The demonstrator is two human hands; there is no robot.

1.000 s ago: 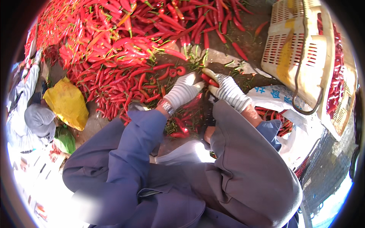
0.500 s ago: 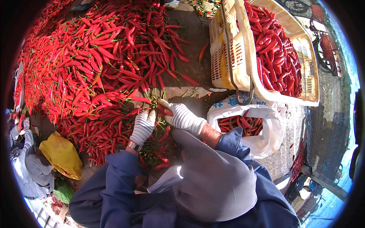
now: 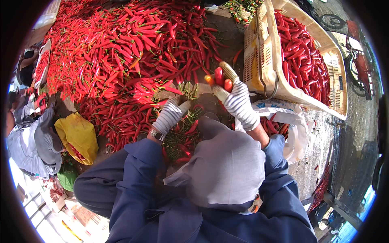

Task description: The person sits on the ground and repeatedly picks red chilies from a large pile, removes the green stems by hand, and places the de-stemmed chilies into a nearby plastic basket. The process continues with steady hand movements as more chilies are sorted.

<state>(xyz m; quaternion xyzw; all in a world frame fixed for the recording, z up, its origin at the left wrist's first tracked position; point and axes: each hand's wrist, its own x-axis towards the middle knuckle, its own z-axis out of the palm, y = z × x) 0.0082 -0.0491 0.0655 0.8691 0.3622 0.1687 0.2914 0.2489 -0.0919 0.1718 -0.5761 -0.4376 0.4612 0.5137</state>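
My right hand [image 3: 237,101], in a striped white glove, is closed around a few chili peppers [image 3: 219,77], their red and orange ends sticking out between thumb and fingers. It is raised between the pepper heap and the crate. My left hand [image 3: 170,116], gloved alike with a watch at the wrist, hovers at the near edge of the large heap of red chili peppers [image 3: 117,52]. Its thumb and fingers are slightly apart, and nothing shows between them. Below the hands, in front of my body, lie green stems [image 3: 172,139] mixed with some red peppers.
A cream plastic crate [image 3: 262,52] full of red peppers stands at the right. Beside it is a white sack [image 3: 298,121] with peppers inside. On the left are a yellow bag [image 3: 79,135] and another person [image 3: 36,141] seated nearby.
My hands were together over a pepper; now they are apart. The right has lifted up and to the right, showing peppers in its grip. The whole view has shifted a little.
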